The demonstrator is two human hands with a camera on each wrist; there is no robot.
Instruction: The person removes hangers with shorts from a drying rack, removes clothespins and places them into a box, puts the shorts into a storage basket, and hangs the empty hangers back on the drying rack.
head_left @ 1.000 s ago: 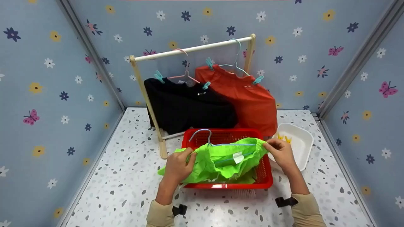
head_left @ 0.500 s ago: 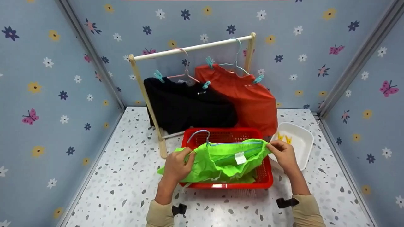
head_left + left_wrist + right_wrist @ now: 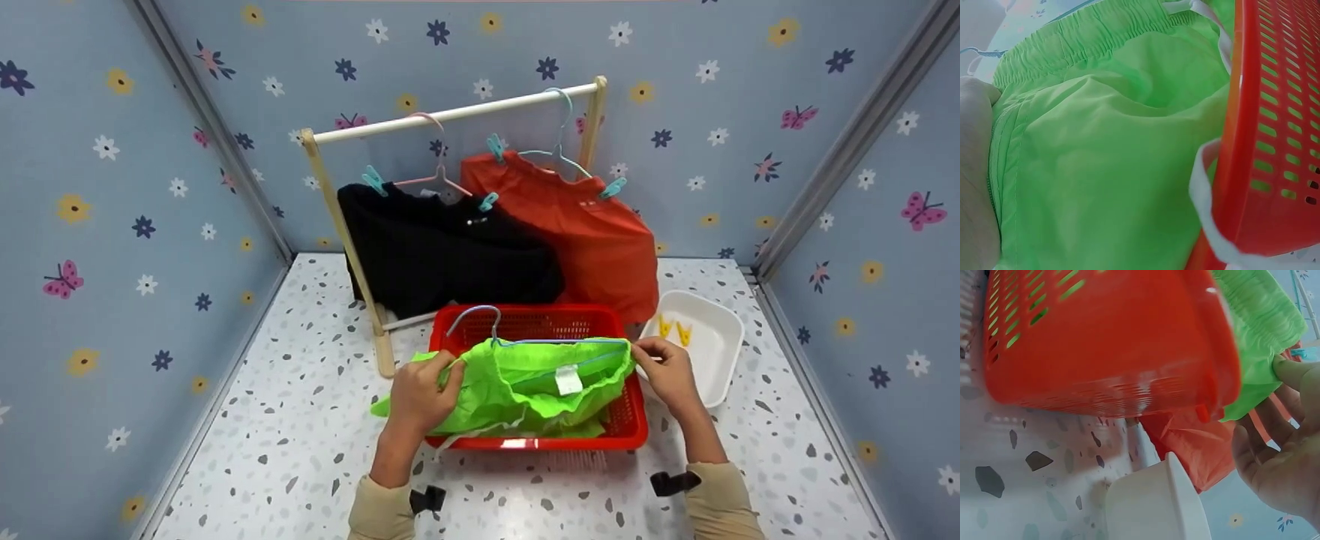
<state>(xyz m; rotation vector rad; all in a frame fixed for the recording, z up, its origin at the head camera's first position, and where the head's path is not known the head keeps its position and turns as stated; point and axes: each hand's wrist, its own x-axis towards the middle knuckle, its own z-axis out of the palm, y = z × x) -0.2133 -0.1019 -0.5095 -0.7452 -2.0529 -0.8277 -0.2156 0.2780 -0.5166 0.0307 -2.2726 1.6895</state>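
Note:
Bright green shorts (image 3: 480, 397) with a gathered elastic waistband and a white drawstring are held over a red basket (image 3: 525, 444). Inside their waist sits a blue hanger (image 3: 496, 322), its hook sticking up on the left. My left hand (image 3: 424, 397) grips the waistband at its left end. At the right end, my right hand (image 3: 671, 375) pinches the waistband corner between thumb and fingers, as the right wrist view also shows. A white label (image 3: 568, 380) shows inside the waist. In the left wrist view the elastic waistband (image 3: 1089, 42) runs across the top.
Behind the basket stands a rack (image 3: 465, 112) with a black garment (image 3: 450, 255) and an orange-red garment (image 3: 600, 240) clipped on hangers. A white tray (image 3: 720, 352) with yellow clothespins (image 3: 683, 334) sits right of the basket. Patterned walls enclose the table.
The waistband has been drawn out over the hanger's right end, its right corner now a little lower and flatter. The left hand stays in nearly the same place.

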